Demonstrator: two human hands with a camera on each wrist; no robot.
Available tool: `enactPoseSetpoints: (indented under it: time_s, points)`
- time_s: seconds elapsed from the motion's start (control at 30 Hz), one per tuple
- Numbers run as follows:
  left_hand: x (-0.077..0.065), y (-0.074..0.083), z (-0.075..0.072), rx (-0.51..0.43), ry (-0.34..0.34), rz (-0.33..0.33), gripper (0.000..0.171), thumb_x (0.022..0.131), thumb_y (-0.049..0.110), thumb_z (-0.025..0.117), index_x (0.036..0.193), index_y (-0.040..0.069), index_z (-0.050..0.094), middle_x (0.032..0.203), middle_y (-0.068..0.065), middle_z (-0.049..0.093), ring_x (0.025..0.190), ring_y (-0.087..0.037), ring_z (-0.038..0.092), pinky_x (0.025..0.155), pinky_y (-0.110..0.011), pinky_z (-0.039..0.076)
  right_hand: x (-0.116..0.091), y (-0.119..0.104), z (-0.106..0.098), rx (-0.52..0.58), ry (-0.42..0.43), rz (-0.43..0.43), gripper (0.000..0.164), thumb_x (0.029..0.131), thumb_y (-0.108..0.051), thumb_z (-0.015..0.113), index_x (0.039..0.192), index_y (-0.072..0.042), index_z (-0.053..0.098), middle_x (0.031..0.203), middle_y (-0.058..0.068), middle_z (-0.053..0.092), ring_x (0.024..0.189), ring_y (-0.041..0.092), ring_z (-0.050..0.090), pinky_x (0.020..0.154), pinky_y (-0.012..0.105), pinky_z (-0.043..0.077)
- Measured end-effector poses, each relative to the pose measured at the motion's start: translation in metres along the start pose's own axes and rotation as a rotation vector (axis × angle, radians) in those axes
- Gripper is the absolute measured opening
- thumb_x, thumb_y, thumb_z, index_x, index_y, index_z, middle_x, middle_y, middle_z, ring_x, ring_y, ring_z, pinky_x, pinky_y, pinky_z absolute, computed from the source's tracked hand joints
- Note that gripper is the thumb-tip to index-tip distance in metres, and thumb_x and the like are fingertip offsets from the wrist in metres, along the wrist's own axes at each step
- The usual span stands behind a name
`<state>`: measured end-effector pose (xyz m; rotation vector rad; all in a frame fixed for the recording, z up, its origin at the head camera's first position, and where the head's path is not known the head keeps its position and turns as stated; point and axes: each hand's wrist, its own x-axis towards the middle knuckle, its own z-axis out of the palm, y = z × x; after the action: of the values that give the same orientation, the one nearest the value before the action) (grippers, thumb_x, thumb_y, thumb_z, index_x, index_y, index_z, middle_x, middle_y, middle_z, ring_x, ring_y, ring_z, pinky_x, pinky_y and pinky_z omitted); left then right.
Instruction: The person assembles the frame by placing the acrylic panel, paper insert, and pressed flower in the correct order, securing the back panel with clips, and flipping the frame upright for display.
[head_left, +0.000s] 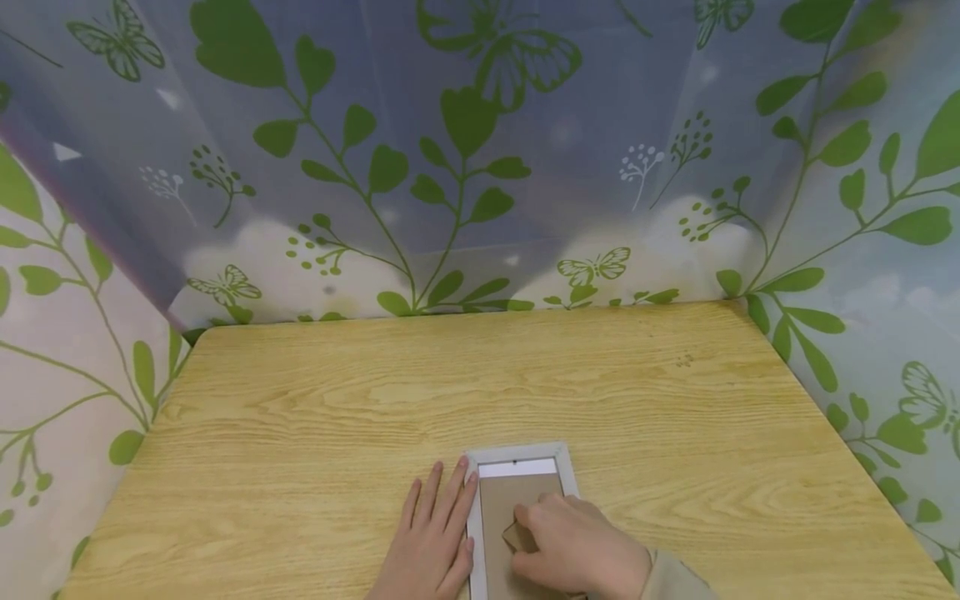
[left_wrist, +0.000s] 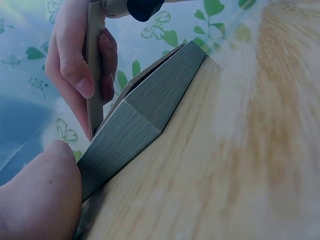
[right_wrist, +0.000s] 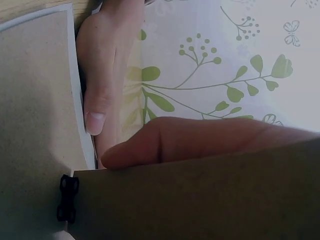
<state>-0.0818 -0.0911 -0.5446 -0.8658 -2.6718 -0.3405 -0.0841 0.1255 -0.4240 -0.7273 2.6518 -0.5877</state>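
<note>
A picture frame (head_left: 567, 468) with a light grey rim lies back side up on the table. Inside it sits a brown backing board (right_wrist: 30, 105), with a white strip (head_left: 517, 468) showing past its far end. My left hand (head_left: 433, 533) rests along the frame's left side, fingers straight, its thumb against the edge. The right hand (head_left: 566, 542) pinches the brown stand leg (right_wrist: 200, 200) between thumb and fingers. That leg stands raised from the board on a black hinge (right_wrist: 67, 197). In the left wrist view the same leg rises beside the frame's side.
The wood-grain table (head_left: 360, 392) extends around the frame on both sides and behind it. A curtain (head_left: 480, 208) printed with green leaves and butterflies hangs along the back and both sides of the table.
</note>
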Motion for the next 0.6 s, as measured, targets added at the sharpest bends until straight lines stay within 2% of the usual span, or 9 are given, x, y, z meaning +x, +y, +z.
enactPoseSetpoints:
  time_s: [0.37,0.47,0.6]
  points:
    - [0.0007,-0.0023,-0.0025,-0.007,0.025,0.02,0.064,0.095,0.034,0.041,0.155,0.013,0.034,0.163,-0.014,0.021,0.143,-0.045,0.028,0.106,-0.062,0.026,0.0045,-0.0007,-0.003,-0.012,-0.01,-0.008,0.024,0.079,-0.023,0.071,0.067,-0.017,0.051,0.053,-0.01,0.039,0.045,0.002,0.034,0.039,0.019,0.029]
    - [0.0005,-0.0027,-0.0023,-0.016,0.037,0.027,0.063,0.094,0.032,0.041,0.154,0.014,0.037,0.163,-0.014,0.022,0.143,-0.045,0.028,0.105,-0.062,0.026,0.0056,-0.0004,-0.0038,-0.016,-0.015,0.005,0.017,0.081,-0.025,0.07,0.074,-0.012,0.06,0.053,-0.008,0.041,0.043,0.002,0.036,0.039,0.019,0.03]
    - [0.0004,-0.0029,-0.0017,-0.012,0.039,0.032,0.062,0.094,0.032,0.041,0.154,0.014,0.037,0.163,-0.013,0.022,0.143,-0.045,0.029,0.106,-0.061,0.026,0.0065,0.0017,-0.0048,-0.018,-0.019,0.016,0.02,0.083,-0.027,0.07,0.087,-0.008,0.067,0.055,-0.006,0.042,0.043,0.004,0.038,0.039,0.021,0.032]
